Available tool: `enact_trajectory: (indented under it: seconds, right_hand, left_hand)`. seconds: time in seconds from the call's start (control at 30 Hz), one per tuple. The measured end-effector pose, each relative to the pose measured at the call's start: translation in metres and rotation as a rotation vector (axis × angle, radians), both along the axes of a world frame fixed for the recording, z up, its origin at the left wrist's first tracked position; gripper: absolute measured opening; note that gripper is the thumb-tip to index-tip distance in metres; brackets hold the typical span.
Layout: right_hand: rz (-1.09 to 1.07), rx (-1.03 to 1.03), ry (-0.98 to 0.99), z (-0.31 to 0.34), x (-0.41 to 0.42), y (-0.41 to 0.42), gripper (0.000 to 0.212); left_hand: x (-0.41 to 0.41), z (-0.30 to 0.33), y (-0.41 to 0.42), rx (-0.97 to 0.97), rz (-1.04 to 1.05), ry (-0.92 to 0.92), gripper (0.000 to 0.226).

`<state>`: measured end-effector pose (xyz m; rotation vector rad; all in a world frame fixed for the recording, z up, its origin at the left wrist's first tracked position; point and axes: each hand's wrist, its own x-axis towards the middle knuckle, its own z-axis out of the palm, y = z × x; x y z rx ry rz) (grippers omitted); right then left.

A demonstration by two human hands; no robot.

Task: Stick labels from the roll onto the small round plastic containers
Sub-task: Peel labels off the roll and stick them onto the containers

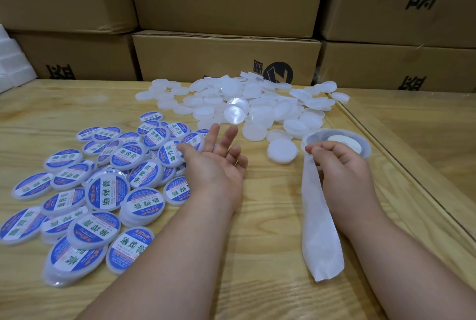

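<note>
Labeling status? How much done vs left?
Done: a pile of blue-and-white labelled round containers on the left of the wooden table. In hand: the right hand pinches the white backing strip at the label roll; the left hand is open, empty. Left: a large heap of plain translucent containers.

Bright, even overhead light; soft shadows under forearms on worktop [257,255]; faint glare on clear lids [234,113]; wide-angle bending at edges; cardboard boxes [226,57] slightly soft; hands sharp
</note>
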<state>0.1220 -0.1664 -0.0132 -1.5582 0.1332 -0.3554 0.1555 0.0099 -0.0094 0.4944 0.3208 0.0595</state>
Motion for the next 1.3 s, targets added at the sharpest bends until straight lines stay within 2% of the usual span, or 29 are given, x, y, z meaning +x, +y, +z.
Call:
enact_trajectory:
  seconds: [0.13, 0.27, 0.4, 0.47, 0.53, 0.63, 0.7, 0.77, 0.83, 1.03, 1.2, 1.3]
  right_hand:
    - [-0.025, -0.022, -0.003, -0.003, 0.002, -0.002, 0.01]
    - [-0.042, -0.051, 0.002, -0.004, 0.004, -0.002, 0.011]
    - [-0.04, -0.056, 0.004, -0.005, 0.004, -0.003, 0.011]
    - [-0.037, -0.06, 0.004, -0.005, 0.003, -0.003, 0.01]
    - [-0.039, -0.068, 0.0, -0.005, 0.004, -0.003, 0.01]
    - [-0.038, -0.074, -0.01, -0.005, 0.004, -0.003, 0.012]
    - [-0.038, -0.071, -0.013, -0.005, 0.005, -0.003, 0.013]
    - [-0.043, -0.066, -0.015, -0.005, 0.006, -0.003, 0.014]
    - [-0.044, -0.071, -0.02, -0.005, 0.006, -0.003, 0.014]
    - [-0.049, -0.1, -0.028, -0.005, 0.006, -0.003, 0.015]
    - [-0.064, -0.125, -0.035, -0.005, 0.006, -0.003, 0.016]
    - [-0.062, -0.119, -0.038, -0.004, 0.005, -0.003, 0.013]
  left_hand:
    - [0.002, -0.001, 0.002, -0.055, 0.036, 0.023, 0.07]
    - [0.005, -0.003, 0.004, -0.096, 0.066, 0.06, 0.046]
    - [0.004, 0.0, 0.0, -0.002, 0.004, 0.061, 0.016]
    - [0.002, 0.002, -0.005, 0.13, -0.007, 0.022, 0.005]
    - [-0.004, 0.0, -0.016, 0.494, -0.005, -0.068, 0.015]
    - [-0.018, -0.009, -0.034, 1.259, -0.049, -0.327, 0.028]
    - [-0.022, -0.017, -0.04, 1.721, -0.189, -0.456, 0.042]
    - [-0.021, -0.02, -0.041, 1.971, -0.334, -0.447, 0.055]
    - [-0.021, -0.021, -0.04, 2.026, -0.377, -0.429, 0.061]
    - [-0.023, -0.021, -0.039, 1.91, -0.262, -0.399, 0.059]
    - [-0.021, -0.023, -0.039, 2.001, -0.39, -0.446, 0.075]
    - [-0.021, -0.024, -0.04, 1.98, -0.348, -0.45, 0.078]
